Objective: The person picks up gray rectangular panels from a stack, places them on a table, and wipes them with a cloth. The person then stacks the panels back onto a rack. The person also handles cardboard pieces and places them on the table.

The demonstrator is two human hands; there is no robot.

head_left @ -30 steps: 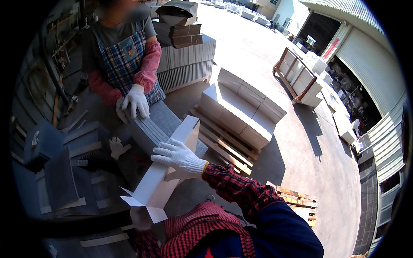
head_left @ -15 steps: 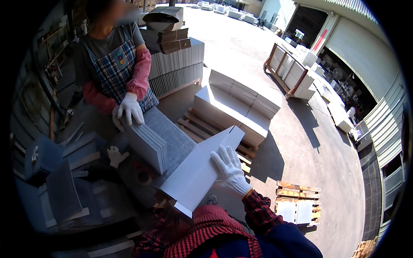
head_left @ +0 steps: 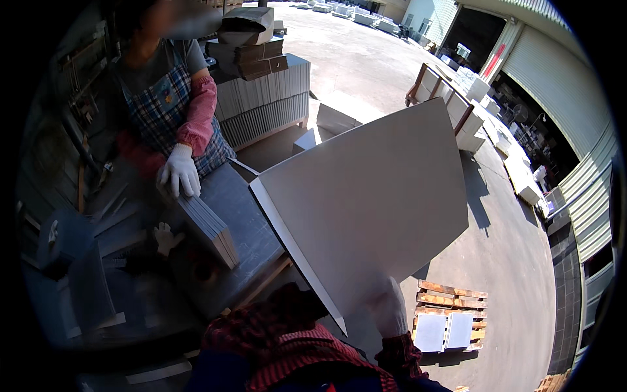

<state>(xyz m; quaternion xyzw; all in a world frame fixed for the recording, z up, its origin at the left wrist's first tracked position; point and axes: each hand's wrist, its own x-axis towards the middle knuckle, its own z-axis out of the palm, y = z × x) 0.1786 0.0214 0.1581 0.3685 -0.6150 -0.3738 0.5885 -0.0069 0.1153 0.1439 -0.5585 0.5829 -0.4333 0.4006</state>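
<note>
A large pale grey panel (head_left: 366, 202) with a narrow folded edge is tilted up in front of me, its broad face turned toward me. By its lower right edge is my right hand (head_left: 390, 312) in a white glove; motion smears the fingers, so their grip is unclear. My left hand does not show; the lower left end of the panel lies near my dark sleeve. Beyond the panel's left edge stands a grey-topped worktable (head_left: 238, 202). On it, a co-worker's white-gloved hand (head_left: 181, 171) rests on top of several thin upright panels (head_left: 210, 228).
Left of the table lie dark panels (head_left: 91, 281) and a loose white glove (head_left: 166, 239). Stacked panels (head_left: 264, 88) carry cardboard pieces (head_left: 261, 59) behind. White boxes partly show beyond my panel. A wooden pallet (head_left: 450, 297) with two pale panels lies on the right.
The panel has swung up and to the right, turning its broad face toward me. My right hand has shifted from its surface down to its lower edge. The co-worker's upright panels lean more.
</note>
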